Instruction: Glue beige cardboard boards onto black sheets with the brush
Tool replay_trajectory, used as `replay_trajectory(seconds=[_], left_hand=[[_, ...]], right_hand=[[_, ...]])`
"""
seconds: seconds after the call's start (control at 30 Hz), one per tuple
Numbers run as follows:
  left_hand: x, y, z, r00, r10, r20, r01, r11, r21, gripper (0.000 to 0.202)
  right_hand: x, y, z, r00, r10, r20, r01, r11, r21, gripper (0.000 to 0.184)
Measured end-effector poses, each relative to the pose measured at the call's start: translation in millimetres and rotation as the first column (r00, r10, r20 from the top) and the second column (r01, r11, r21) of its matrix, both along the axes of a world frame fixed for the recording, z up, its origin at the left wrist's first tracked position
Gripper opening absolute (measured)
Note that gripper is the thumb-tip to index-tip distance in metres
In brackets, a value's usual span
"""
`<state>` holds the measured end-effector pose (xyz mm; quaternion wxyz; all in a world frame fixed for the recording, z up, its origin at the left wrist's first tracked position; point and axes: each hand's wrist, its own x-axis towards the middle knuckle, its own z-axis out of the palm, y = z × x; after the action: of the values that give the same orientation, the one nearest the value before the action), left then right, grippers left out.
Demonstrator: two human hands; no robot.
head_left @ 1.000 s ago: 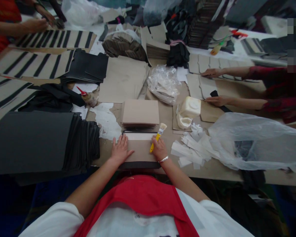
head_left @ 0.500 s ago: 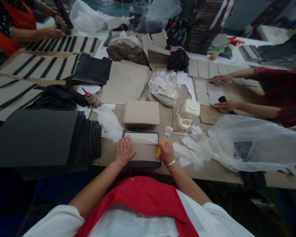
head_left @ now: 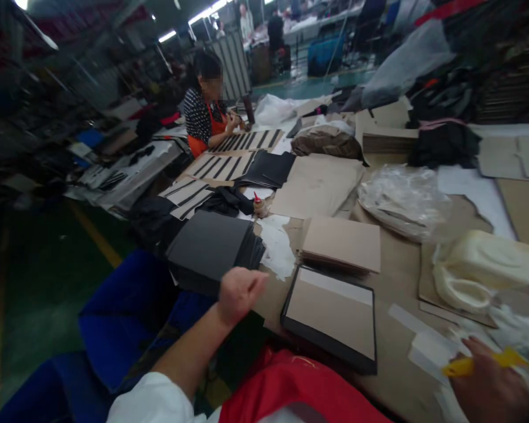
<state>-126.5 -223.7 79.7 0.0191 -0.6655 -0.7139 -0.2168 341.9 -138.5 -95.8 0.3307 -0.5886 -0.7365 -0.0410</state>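
My left hand (head_left: 241, 295) is raised at the front right of a stack of black sheets (head_left: 209, 244), its fingers curled together; what they hold, if anything, is hidden. To the right, my right hand (head_left: 489, 376) is wrapped around a yellow-handled paintbrush (head_left: 461, 366), over white paper strips (head_left: 429, 352); the hand is blurred. Between my hands lies a black-edged block (head_left: 330, 346) topped by a beige board (head_left: 328, 317) with a pale strip (head_left: 335, 284) along its far edge. Neither hand touches it. Behind stands a stack of beige boards (head_left: 341, 244).
A cream plastic jug (head_left: 489, 264) and a clear plastic bag (head_left: 401, 200) are on the right. A red-tipped bottle (head_left: 260, 205) stands behind the black stack. A co-worker in an orange apron (head_left: 218, 124) works at the far left. Blue fabric (head_left: 123, 311) hangs below the table edge.
The view has swung left. My left hand has left the board and moved to the black stack. My right hand has moved off rightward with the paintbrush; the pale strip lies flat.
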Motion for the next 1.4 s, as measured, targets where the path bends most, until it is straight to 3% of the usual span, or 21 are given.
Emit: replay_trajectory(seconds=[0.07, 0.1, 0.17, 0.27, 0.33, 0.5, 0.57, 0.63, 0.7, 0.77, 0.83, 0.9, 1.0, 1.07, 1.13, 1.2, 1.3, 1.4], left_hand=[[-57.5, -1.7, 24.6, 0.943, 0.328, -0.064, -0.319, 0.941, 0.113, 0.033], [-86.5, -0.5, 31.1, 0.896, 0.434, -0.096, -0.425, 0.9, 0.1, 0.042], [-137.6, 3.0, 33.8, 0.802, 0.577, -0.157, -0.592, 0.802, -0.075, 0.068], [-185.5, 3.4, 26.2, 0.726, 0.656, -0.206, -0.684, 0.656, -0.319, 0.089], [-200.7, 0.4, 23.5, 0.708, 0.669, -0.225, -0.699, 0.62, -0.357, 0.088], [-211.7, -4.0, 41.5, 0.677, 0.715, -0.175, -0.703, 0.556, -0.443, 0.06], [-202.9, -6.1, 55.5, 0.658, 0.738, -0.146, -0.705, 0.536, -0.465, 0.046], [-182.1, -10.9, 70.0, 0.649, 0.748, -0.14, -0.725, 0.553, -0.411, 0.037], [-150.2, -18.2, 81.3, 0.701, 0.711, -0.059, -0.701, 0.672, -0.238, 0.037], [-108.8, -25.7, 83.2, 0.78, 0.602, 0.172, -0.592, 0.798, -0.111, 0.039], [-59.7, -29.7, 69.1, 0.797, 0.468, 0.382, -0.47, 0.878, -0.095, 0.038], [-7.8, -26.7, 36.6, 0.702, 0.388, 0.597, -0.381, 0.913, -0.146, 0.036], [56.0, -11.5, -34.9, 0.462, 0.317, 0.828, -0.056, 0.942, -0.33, 0.05], [79.7, -1.7, -83.1, 0.382, 0.317, 0.868, 0.06, 0.929, -0.365, 0.055], [87.6, 3.3, -122.0, 0.44, 0.329, 0.835, 0.083, 0.911, -0.403, 0.052], [84.1, 3.4, -148.6, 0.608, 0.336, 0.72, 0.049, 0.889, -0.456, 0.047], [71.3, -1.0, -168.6, 0.831, 0.269, 0.487, -0.008, 0.88, -0.474, 0.047], [66.0, -6.1, -173.1, 0.935, 0.12, 0.333, -0.006, 0.946, -0.324, 0.058]], right_hand=[[-35.4, 6.0, 14.3, 0.986, 0.146, 0.083, -0.151, 0.987, 0.05, 0.052], [-53.7, 8.0, 22.7, 0.969, 0.219, 0.112, -0.227, 0.972, 0.066, 0.053], [-87.0, 10.9, 37.2, 0.945, 0.309, 0.111, -0.318, 0.945, 0.072, 0.05], [-121.0, 13.6, 46.7, 0.899, 0.43, 0.088, -0.435, 0.899, 0.054, 0.041], [-132.1, 14.5, 46.0, 0.874, 0.481, 0.071, -0.485, 0.873, 0.061, 0.037], [-136.1, 10.6, 43.9, 0.868, 0.496, 0.021, -0.497, 0.867, 0.05, 0.034], [-134.4, 4.7, 48.5, 0.875, 0.485, -0.017, -0.484, 0.875, 0.014, 0.031], [-133.4, -2.9, 55.9, 0.883, 0.46, -0.089, -0.464, 0.885, -0.031, 0.027], [-134.1, -10.4, 64.5, 0.89, 0.41, -0.202, -0.434, 0.896, -0.094, 0.024], [-137.3, -17.2, 73.4, 0.866, 0.346, -0.361, -0.423, 0.892, -0.158, 0.026], [-141.8, -23.7, 81.2, 0.804, 0.255, -0.537, -0.431, 0.872, -0.231, 0.032], [-144.8, -29.9, 85.5, 0.72, 0.153, -0.676, -0.436, 0.858, -0.27, 0.034], [-139.8, -35.3, 78.9, 0.72, -0.019, -0.694, -0.302, 0.891, -0.339, 0.032], [-130.8, -34.9, 64.0, 0.789, -0.127, -0.601, -0.16, 0.902, -0.401, 0.035], [-121.9, -32.4, 43.6, 0.854, -0.172, -0.49, -0.081, 0.888, -0.452, 0.036], [-117.9, -29.7, 23.4, 0.92, -0.128, -0.37, -0.08, 0.864, -0.497, 0.034], [-121.9, -27.2, 6.9, 0.99, -0.025, -0.139, -0.061, 0.81, -0.583, 0.032], [-121.3, -22.3, 14.6, 0.998, 0.008, 0.06, 0.03, 0.788, -0.616, 0.036]])
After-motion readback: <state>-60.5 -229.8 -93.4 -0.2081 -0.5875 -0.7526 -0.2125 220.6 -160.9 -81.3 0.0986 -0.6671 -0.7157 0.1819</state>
